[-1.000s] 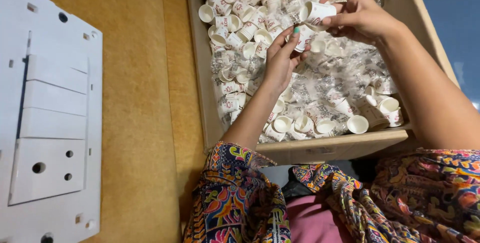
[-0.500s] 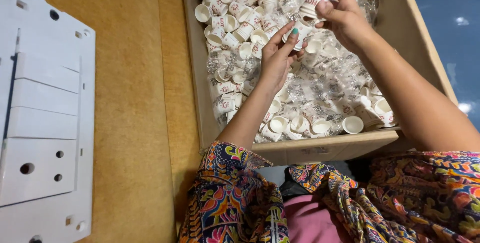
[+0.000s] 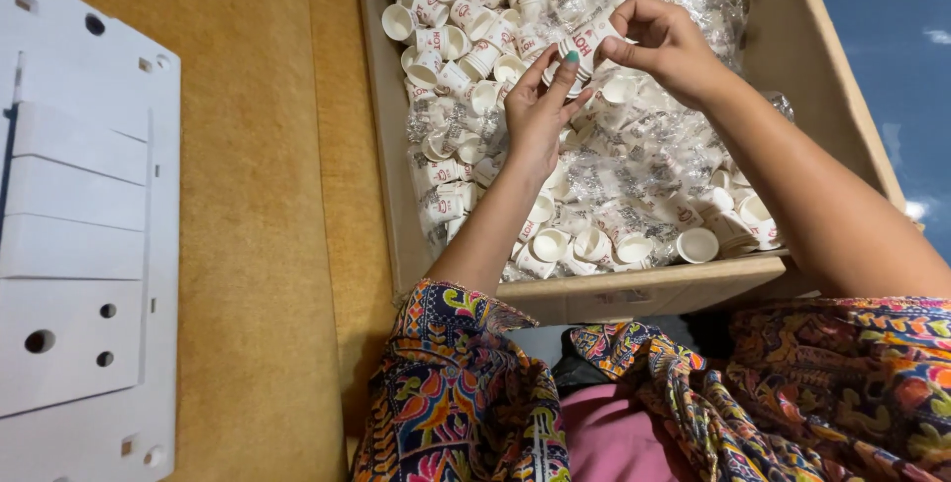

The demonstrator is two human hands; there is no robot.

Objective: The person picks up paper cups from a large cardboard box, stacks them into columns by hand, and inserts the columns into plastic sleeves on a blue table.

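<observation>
A cardboard box (image 3: 634, 294) holds several small white paper cups with red print, many of them in clear plastic wrap (image 3: 644, 160). Over the middle of the box my right hand (image 3: 666, 44) pinches one small cup (image 3: 588, 41) by its side. My left hand (image 3: 540, 110) meets it from below, fingertips against the same cup. Both forearms reach out from patterned, multicoloured sleeves (image 3: 456, 398).
A large white plastic panel (image 3: 79, 234) with round holes lies at the left on a tan surface (image 3: 267, 195). The box's right wall (image 3: 822, 66) borders a dark blue area. A loose upturned cup (image 3: 697, 244) lies near the box's front wall.
My right hand has come down and left with the cup, and my left hand has risen to meet it. The two hands now join on the one cup.
</observation>
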